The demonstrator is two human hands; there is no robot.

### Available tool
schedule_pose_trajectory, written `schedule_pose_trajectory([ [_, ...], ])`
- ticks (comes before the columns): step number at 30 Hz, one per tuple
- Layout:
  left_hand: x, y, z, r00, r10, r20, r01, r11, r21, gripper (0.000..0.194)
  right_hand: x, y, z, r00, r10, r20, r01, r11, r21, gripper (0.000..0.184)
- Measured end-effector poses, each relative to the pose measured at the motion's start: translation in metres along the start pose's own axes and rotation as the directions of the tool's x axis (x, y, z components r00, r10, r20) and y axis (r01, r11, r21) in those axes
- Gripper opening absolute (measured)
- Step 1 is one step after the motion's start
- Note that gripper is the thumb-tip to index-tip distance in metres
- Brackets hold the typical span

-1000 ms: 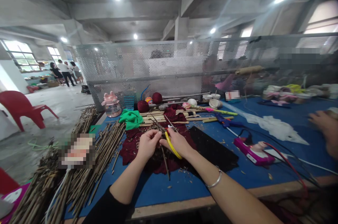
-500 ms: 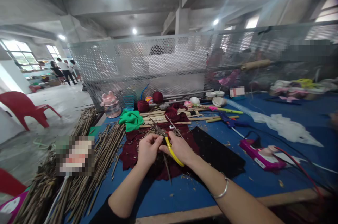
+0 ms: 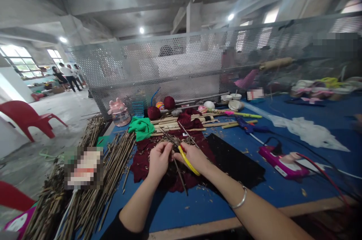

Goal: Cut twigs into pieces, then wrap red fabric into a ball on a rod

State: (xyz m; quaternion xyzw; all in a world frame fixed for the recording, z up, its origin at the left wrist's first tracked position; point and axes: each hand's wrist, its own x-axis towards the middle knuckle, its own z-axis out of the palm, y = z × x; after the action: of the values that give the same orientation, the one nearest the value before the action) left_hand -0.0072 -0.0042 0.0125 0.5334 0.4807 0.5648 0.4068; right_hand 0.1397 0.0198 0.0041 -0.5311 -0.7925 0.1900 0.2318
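Note:
My right hand (image 3: pixel 194 157) is closed round a pair of scissors (image 3: pixel 190 162) with yellow handles, blades pointing away to the upper left. Close beside it, my left hand (image 3: pixel 160 159) pinches a thin brown stick (image 3: pixel 181 177), whose lower end slants down toward me between the hands. The fingertips of both hands nearly meet, and they partly hide the stick's upper end. Under the hands lies a dark red cloth (image 3: pixel 140 162) strewn with plant scraps. Another thin stick (image 3: pixel 188 134) rests on the cloth beyond my right hand.
Bundles of dry sticks (image 3: pixel 113 168) lie to the left, beside a green cloth (image 3: pixel 141 128). Black fabric (image 3: pixel 233 162), a blue glue gun (image 3: pixel 249 126) and a magenta power strip (image 3: pixel 283 162) with cables are on the right. A perforated metal screen (image 3: pixel 195 62) stands behind yarn balls (image 3: pixel 169 103).
The view has shifted slightly. My hands stay close together, and the stick's lower end has swung a little to the right. The scissors remain in my right hand.

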Motion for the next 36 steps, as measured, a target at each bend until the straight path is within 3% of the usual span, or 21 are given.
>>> schedule_pose_trajectory([
  [9, -0.0007, 0.0004, -0.0005, 0.996, -0.012, 0.087, 0.013, 1.000, -0.016, 0.032, -0.0016, -0.0016, 0.0041, 1.000, -0.012, 0.026, 0.011, 0.999, 0.041, 0.037],
  [15, 0.0009, -0.0024, -0.0031, 0.996, 0.056, 0.075, -0.062, 0.995, 0.082, 0.031, -0.0054, -0.0049, -0.0004, 0.996, -0.082, 0.046, 0.079, 0.995, 0.055, 0.041],
  [21, -0.0001, -0.0012, -0.0020, 0.993, 0.063, 0.100, -0.069, 0.996, 0.061, 0.030, -0.0054, -0.0034, 0.0054, 0.993, -0.118, -0.009, 0.118, 0.989, 0.087, 0.040],
  [27, -0.0006, 0.0006, -0.0029, 0.995, 0.049, 0.089, -0.052, 0.998, 0.026, 0.033, -0.0038, -0.0031, 0.0040, 0.992, -0.126, 0.012, 0.122, 0.979, 0.164, 0.038],
  [36, -0.0015, 0.0021, -0.0024, 0.995, 0.033, 0.095, -0.039, 0.997, 0.067, 0.034, -0.0040, 0.0000, 0.0017, 0.996, -0.094, 0.005, 0.093, 0.988, 0.121, 0.043],
])
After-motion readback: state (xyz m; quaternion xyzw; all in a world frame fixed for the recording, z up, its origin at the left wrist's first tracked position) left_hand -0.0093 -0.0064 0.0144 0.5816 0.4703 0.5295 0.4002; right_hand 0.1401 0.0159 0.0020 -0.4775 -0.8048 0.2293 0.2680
